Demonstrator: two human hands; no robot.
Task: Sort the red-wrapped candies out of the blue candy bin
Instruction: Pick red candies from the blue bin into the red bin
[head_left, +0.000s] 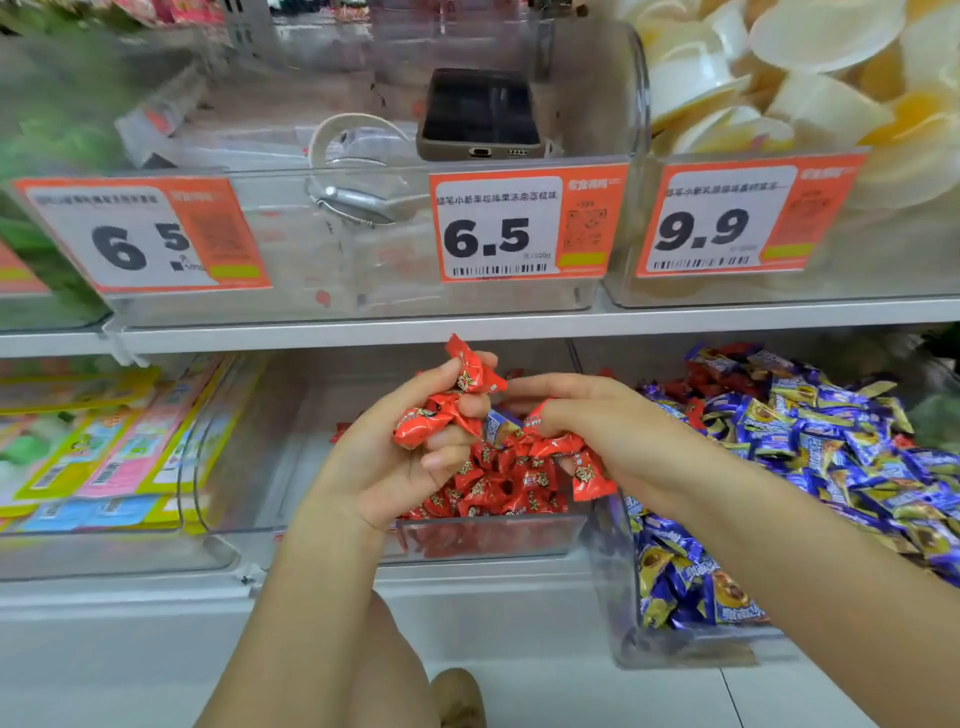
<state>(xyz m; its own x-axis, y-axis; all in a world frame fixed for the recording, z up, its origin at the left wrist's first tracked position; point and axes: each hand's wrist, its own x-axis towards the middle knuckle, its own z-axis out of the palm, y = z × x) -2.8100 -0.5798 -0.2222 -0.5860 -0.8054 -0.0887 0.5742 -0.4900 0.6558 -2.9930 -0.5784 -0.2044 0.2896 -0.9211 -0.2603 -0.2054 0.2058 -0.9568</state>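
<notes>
White shop shelves hold clear plastic bins under three orange price tags (527, 223). Left hand (395, 447) clutches several red-wrapped candies (441, 410); right hand (602, 431) pinches more above the middle clear bin (488, 535) of red candies, its count hidden. Blue candy bin (691, 613) sits right, cut off

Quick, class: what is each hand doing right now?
Left hand: grip closed on red-wrapped candies.
Right hand: grip closed on more red-wrapped candies, one blue candy among them.
</notes>
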